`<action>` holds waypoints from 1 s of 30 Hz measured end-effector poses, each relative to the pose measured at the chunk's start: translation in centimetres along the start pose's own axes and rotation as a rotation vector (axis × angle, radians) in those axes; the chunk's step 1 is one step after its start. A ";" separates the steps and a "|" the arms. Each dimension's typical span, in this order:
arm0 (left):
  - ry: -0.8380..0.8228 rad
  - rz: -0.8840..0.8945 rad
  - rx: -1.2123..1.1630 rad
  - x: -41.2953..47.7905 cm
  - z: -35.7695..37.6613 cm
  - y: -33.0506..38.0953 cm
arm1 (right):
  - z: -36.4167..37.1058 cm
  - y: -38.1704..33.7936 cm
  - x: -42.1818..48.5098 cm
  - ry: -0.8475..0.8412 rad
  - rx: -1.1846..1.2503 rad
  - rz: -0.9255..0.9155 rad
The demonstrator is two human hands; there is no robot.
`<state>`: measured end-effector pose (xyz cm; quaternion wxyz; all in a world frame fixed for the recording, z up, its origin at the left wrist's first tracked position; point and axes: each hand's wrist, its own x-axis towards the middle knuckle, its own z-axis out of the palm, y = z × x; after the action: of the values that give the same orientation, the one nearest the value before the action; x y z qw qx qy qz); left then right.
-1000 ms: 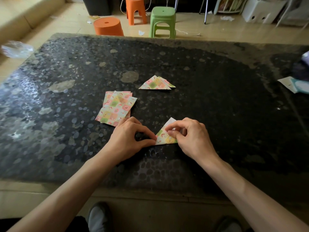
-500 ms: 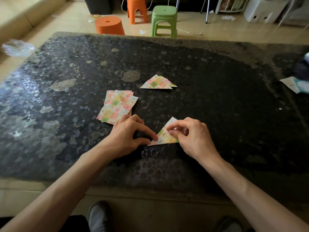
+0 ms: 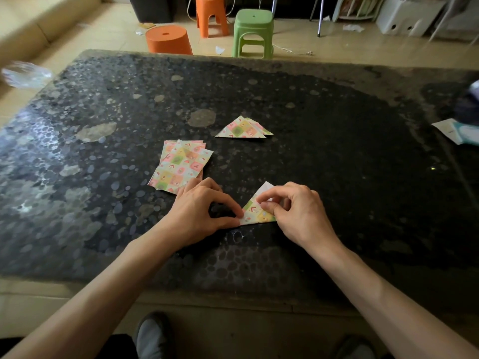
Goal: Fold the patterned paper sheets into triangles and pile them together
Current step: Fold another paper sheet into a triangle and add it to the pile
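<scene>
A patterned sheet folded into a triangle (image 3: 256, 212) lies on the dark table (image 3: 337, 164) near the front edge, its white underside showing at the top corner. My left hand (image 3: 201, 212) pinches the triangle's left corner between thumb and forefinger. My right hand (image 3: 298, 211) pinches its upper right part with curled fingers. A stack of flat patterned sheets (image 3: 180, 167) lies just behind my left hand. Farther back sits a small pile of folded triangles (image 3: 243, 128).
White and pale blue papers (image 3: 458, 130) lie at the table's right edge. A crumpled clear plastic (image 3: 24, 73) sits at the far left corner. Beyond the table stand an orange tub (image 3: 168, 40), an orange stool (image 3: 211, 15) and a green stool (image 3: 252, 31).
Both hands have stayed on the folded triangle. My left forefinger slid outward along the lower edge half a second ago and is back pinching the left corner now.
</scene>
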<state>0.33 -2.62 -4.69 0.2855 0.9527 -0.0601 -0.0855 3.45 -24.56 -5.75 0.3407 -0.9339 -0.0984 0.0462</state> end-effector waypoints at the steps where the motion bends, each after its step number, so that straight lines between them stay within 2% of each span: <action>1: -0.004 -0.003 0.001 0.0 0.0 0.0 | 0.0 0.0 0.0 -0.002 0.001 0.000; 18: -0.043 -0.008 0.096 0.2 -0.6 0.6 | -0.5 -0.6 -0.5 -0.052 -0.048 -0.017; 30: -0.039 0.003 0.097 0.0 -0.7 0.5 | 0.2 -1.0 -0.6 -0.112 -0.172 -0.049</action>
<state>0.46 -2.66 -3.86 0.2379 0.9634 -0.0710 -0.1009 2.64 -23.81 -5.21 0.2544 -0.9529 -0.1437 0.0814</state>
